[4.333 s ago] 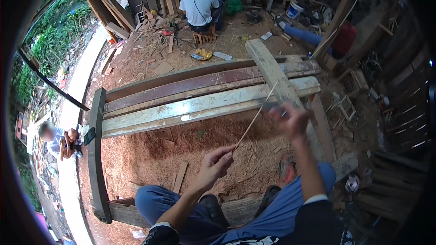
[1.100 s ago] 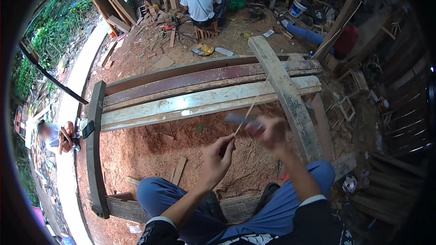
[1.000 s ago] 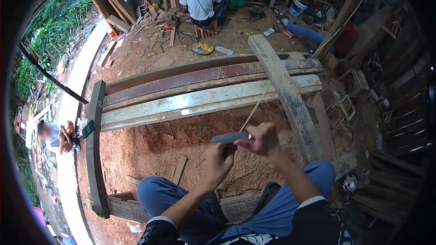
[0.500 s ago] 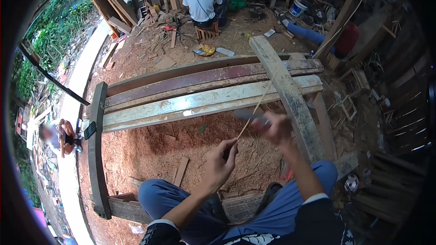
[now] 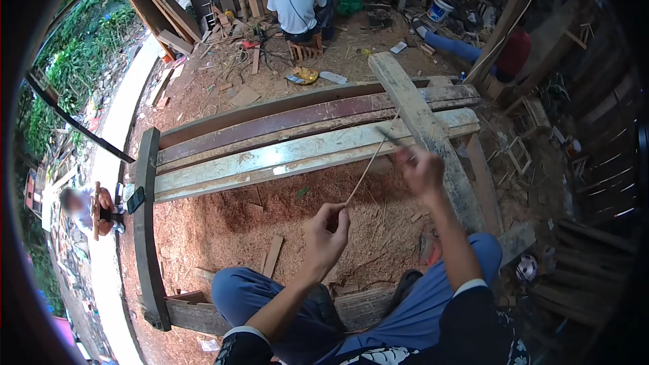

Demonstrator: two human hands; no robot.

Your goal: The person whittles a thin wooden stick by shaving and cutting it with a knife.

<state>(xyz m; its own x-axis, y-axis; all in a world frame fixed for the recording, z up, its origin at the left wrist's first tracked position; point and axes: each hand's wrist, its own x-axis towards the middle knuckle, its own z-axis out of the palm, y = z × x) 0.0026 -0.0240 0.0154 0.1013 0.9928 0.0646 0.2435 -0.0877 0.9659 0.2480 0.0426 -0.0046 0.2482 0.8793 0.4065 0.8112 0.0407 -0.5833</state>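
Observation:
My left hand pinches the near end of a thin wooden strip between thumb and forefinger. The strip slants up and away to the right, toward the bench planks. My right hand is closed around a knife, its dark blade overlapping the strip near the far end in this view. Part of the handle is hidden by my fingers. Both hands are above the shavings, between my knees and the bench.
Ahead lies a bench with a pale plank and a maroon plank. A loose board crosses it on the right. A phone rests on the left beam. A person in a white shirt sits beyond; others sit left and right.
My right hand has moved up and slightly right, carrying the knife from mid-strip toward the strip's far end. My left hand keeps its pinch and has barely moved.

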